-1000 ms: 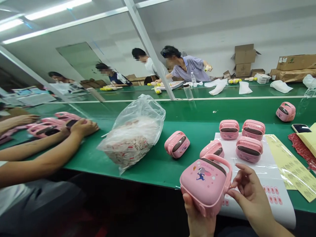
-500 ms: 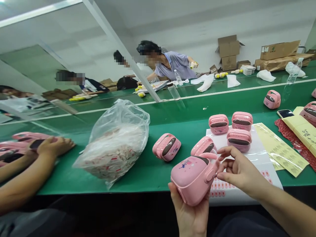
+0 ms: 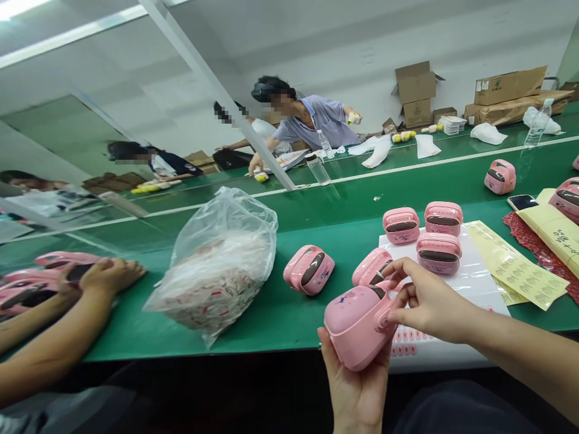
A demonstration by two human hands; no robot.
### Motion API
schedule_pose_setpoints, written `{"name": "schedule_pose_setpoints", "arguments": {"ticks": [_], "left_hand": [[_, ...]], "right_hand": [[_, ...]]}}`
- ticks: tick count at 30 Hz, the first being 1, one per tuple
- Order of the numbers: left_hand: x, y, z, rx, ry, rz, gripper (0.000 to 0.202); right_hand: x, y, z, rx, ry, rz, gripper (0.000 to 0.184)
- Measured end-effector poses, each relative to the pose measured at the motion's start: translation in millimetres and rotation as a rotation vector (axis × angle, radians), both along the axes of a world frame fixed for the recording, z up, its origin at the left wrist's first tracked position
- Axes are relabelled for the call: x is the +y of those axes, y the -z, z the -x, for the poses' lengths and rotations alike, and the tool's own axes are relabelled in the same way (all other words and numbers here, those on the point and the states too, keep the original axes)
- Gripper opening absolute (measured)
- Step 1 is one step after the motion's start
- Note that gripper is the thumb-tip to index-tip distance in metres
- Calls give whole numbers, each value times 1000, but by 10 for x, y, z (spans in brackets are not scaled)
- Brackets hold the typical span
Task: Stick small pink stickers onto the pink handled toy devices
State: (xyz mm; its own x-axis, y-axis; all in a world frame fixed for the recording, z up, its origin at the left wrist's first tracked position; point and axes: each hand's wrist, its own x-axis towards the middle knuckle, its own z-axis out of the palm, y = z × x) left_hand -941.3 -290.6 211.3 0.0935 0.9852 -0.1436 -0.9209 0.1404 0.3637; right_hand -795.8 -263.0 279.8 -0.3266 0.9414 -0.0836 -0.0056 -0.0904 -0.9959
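Note:
My left hand (image 3: 357,386) supports a pink rounded case with a carrying handle (image 3: 355,328) from below, thumb on its near left side. It is tilted, and a small printed pattern shows on its top. My right hand (image 3: 425,298) is at the case's handle end, fingers bent and thumb close to the handle's side joint. Whatever lies between those fingertips is hidden. Just behind stands another pink case (image 3: 368,266), partly covered by my right hand. Beneath, a white sheet (image 3: 407,363) carries rows of small red-and-pink stickers.
More pink cases (image 3: 438,253) stand on the sheet and the green table (image 3: 253,328). Left is a clear plastic bag (image 3: 212,283) of small pieces. Yellowish label sheets (image 3: 527,271) and a phone (image 3: 522,202) lie right. A neighbour's hands (image 3: 113,274) rest at far left; people work opposite.
My right hand has moved in over the handle, its fingers now covering more of it. The held case has shifted slightly to the right. Across the table, a person's arm reaches toward a yellow-and-white item.

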Motion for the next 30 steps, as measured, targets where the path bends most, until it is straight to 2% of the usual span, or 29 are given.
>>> {"name": "schedule_pose_setpoints", "arguments": {"ticks": [7,17,22,26,30], "left_hand": [[14,1,-19,39,-51,51,46],[-3,38,50,29,3,76,45],[-6,39,46,45,-35,82,41],[-2,49,21,30,11,20,41],[0,66,9,-43,91,-105,44]], "right_hand": [[1,-15,6,-52,4,-21,48],[63,-59,-15,-159,-88,-53,51],[69,-81,-10,-172,-90,-47,50],[36,-99,10,-216,-87,-62,52],[-7,-33,42,-236,-24,-227,49]]}}
